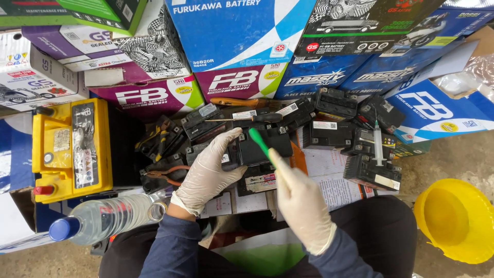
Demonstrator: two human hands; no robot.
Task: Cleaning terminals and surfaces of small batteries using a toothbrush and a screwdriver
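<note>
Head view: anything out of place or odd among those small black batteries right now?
Yes. A syringe stands upright on a small black battery at the right, unheld. The other batteries lie jumbled at mixed angles, with pliers among them. The left hand steadies one battery; the right hand holds a green tool.

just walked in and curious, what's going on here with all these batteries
A person in white gloves sits over a cluster of small black batteries. The left hand steadies one small black battery, while the right hand holds a green-handled tool over its top. A syringe stands on another battery, with a yellow battery and a water bottle to the left.
</note>
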